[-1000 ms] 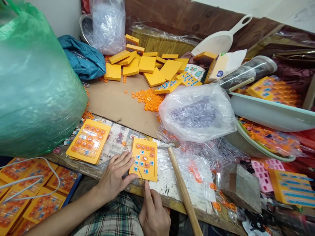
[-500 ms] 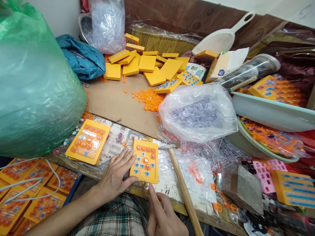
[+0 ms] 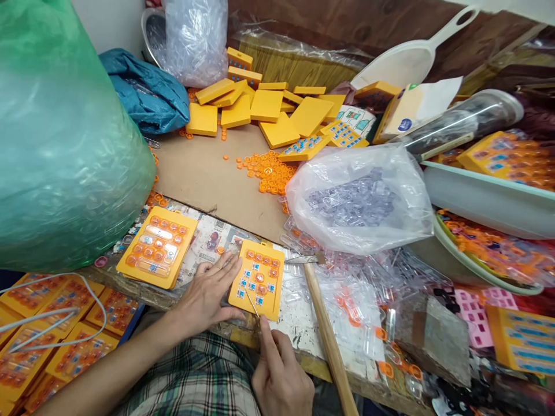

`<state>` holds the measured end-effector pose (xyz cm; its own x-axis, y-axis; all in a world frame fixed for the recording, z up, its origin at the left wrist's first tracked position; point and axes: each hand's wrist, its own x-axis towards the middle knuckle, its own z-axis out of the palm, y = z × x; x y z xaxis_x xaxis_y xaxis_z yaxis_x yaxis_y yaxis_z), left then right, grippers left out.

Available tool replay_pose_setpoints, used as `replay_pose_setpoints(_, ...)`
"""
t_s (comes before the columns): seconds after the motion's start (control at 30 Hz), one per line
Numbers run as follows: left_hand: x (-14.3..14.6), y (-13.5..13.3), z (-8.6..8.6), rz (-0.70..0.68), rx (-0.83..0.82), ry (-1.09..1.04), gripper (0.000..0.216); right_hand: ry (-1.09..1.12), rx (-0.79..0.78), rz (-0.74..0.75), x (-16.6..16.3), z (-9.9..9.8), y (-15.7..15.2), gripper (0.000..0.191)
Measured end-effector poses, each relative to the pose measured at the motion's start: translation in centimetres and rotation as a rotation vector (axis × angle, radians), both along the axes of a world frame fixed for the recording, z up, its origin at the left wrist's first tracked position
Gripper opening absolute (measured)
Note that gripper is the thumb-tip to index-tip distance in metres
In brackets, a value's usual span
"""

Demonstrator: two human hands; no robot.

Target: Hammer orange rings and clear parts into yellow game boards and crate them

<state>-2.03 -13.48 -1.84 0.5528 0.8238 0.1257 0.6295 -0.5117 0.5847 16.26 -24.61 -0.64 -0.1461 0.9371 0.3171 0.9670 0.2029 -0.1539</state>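
Observation:
A yellow plastic panel (image 3: 273, 267) lies on the bench before me, with orange caps along its upper part and small blue-marked pieces in several lower slots. My left hand (image 3: 212, 296) rests at its left side, fingers stretched out and the fingertips touching its edge. My right hand (image 3: 281, 370) is closed on a thin metal pick (image 3: 252, 303), whose handle is hidden in the fingers. The pick's tip reaches over the lower left of the panel. Left of my hands, a stack of yellow panels (image 3: 158, 247) carries orange caps under clear covers.
A wooden-handled hammer (image 3: 326, 338) lies right of the panel. Behind are loose orange caps (image 3: 275, 176), a clear bag of plastic pieces (image 3: 355, 199) and piled yellow panels (image 3: 265, 106). A big green bag (image 3: 69, 162) stands at left; a stone block (image 3: 433, 335) sits at right.
The whole view has shifted slightly. Both hands keep nearly the same place at the panel, and the pick stays over its lower left area.

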Motion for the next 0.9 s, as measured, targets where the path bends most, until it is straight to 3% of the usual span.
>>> replay_pose_setpoints(0.43,0.2,-0.3,0.9,0.005,0.034,0.129,0.072,0.093,0.086,-0.059,-1.8,-1.5,0.1,0.057)
replay_pose_setpoints(0.57,0.2,-0.3,0.9,0.015,0.008,0.139,0.073,0.136,0.104,-0.056,-1.6,-0.9,0.0,0.052)
replay_pose_setpoints(0.73,0.2,-0.4,1.1,0.018,-0.003,0.152,0.072,0.026,0.04,-0.07,-0.5,0.6,0.4,0.052)
replay_pose_setpoints(0.9,0.2,-0.4,1.2,0.006,-0.014,0.151,0.07,-0.001,0.025,0.065,1.8,1.7,2.3,0.045)
